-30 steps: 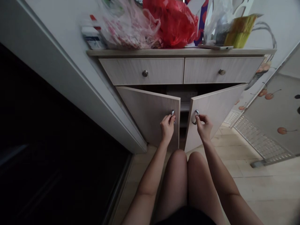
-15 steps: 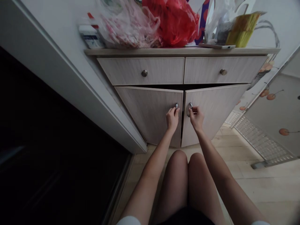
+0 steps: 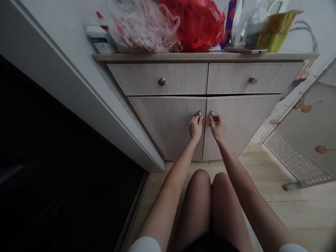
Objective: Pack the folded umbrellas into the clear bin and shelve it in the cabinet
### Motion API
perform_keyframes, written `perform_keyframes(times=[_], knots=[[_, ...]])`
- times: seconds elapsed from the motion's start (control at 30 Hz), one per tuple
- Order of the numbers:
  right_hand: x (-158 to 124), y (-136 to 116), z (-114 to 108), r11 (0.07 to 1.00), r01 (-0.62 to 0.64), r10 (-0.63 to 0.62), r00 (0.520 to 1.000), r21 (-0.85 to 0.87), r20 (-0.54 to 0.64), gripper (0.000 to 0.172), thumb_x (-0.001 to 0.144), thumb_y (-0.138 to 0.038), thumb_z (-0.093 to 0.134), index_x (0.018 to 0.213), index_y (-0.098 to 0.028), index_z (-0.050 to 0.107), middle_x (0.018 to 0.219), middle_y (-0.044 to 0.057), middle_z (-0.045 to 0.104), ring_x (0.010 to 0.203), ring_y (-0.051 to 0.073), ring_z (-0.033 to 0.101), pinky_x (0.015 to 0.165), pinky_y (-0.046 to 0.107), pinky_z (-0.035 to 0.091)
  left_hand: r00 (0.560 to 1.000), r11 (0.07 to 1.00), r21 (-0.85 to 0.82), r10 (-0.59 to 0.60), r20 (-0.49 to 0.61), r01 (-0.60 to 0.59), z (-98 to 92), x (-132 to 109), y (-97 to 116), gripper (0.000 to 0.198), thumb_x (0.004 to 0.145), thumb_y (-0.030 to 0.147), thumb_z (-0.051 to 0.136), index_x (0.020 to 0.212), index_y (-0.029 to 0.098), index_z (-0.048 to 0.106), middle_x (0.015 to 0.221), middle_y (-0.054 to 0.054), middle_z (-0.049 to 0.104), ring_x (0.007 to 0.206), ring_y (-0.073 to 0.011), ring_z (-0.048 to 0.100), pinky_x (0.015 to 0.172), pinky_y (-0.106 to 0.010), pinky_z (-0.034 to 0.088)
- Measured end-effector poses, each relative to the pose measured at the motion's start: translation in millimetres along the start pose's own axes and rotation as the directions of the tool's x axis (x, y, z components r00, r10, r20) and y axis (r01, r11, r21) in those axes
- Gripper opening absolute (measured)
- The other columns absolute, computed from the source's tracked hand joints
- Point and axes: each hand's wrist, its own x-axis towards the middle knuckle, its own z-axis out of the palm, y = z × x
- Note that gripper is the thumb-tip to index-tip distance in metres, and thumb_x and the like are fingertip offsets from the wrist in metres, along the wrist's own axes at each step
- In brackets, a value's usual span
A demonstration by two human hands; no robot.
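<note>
Arms straight out to 12 o'clock, your left hand point(image 3: 195, 127) and right hand point(image 3: 217, 127) pinch the left door knob point(image 3: 199, 113) and right door knob point(image 3: 211, 113), red plastic bag point(image 3: 194, 24) above

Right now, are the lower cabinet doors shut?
Shut: left door and right door meet centrally, left hand and right hand gripping their knobs.

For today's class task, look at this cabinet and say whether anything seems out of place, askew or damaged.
The clear printed plastic bag and red plastic bag look out of place, heaped untidily on the cabinet top. The doors, with the left hand and right hand at their ring handles, show no visible damage.
</note>
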Motion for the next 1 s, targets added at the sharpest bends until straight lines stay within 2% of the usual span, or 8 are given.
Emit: perform_keyframes(times=[0.57, 0.8, 1.0], knots=[[20, 14, 21, 1.000, -0.020, 0.020, 1.000, 0.015, 0.008, 0.026, 0.087, -0.046, 0.059, 0.085, -0.020, 0.056, 0.082, 0.006, 0.065, 0.072, 0.018, 0.062, 0.069, 0.032, 0.048, 1.000, 1.000, 0.020, -0.014, 0.020, 0.014, 13.4, 20, -9, 0.023, 0.098, 0.029, 0.054, 0.084, 0.017, 0.068, 0.087, -0.011, 0.067, 0.083, -0.0216, 0.063, 0.078, -0.032, 0.044], [21, 16, 23, 1.000, -0.013, 0.013, 1.000, 0.006, 0.002, 0.034, 0.088, -0.054, 0.055, 0.086, -0.020, 0.056, 0.083, 0.007, 0.066, 0.073, 0.020, 0.063, 0.070, 0.033, 0.048, 1.000, 0.999, 0.054, 0.005, 0.026, -0.006, 15.6, 23, -12, 0.024, 0.099, 0.028, 0.052, 0.087, 0.016, 0.069, 0.088, -0.011, 0.068, 0.083, -0.0212, 0.063, 0.078, -0.031, 0.045], [20, 16, 24, 1.000, 0.003, -0.004, 1.000, -0.029, -0.012, 0.042, 0.088, -0.063, 0.049, 0.084, -0.021, 0.055, 0.081, 0.006, 0.067, 0.070, 0.019, 0.062, 0.067, 0.031, 0.048, 0.995, 0.990, 0.144, -0.028, 0.090, 0.015, 9.5, 25, -4, 0.026, 0.100, 0.030, 0.050, 0.096, 0.014, 0.070, 0.097, -0.015, 0.070, 0.091, -0.0235, 0.065, 0.083, -0.033, 0.046]])
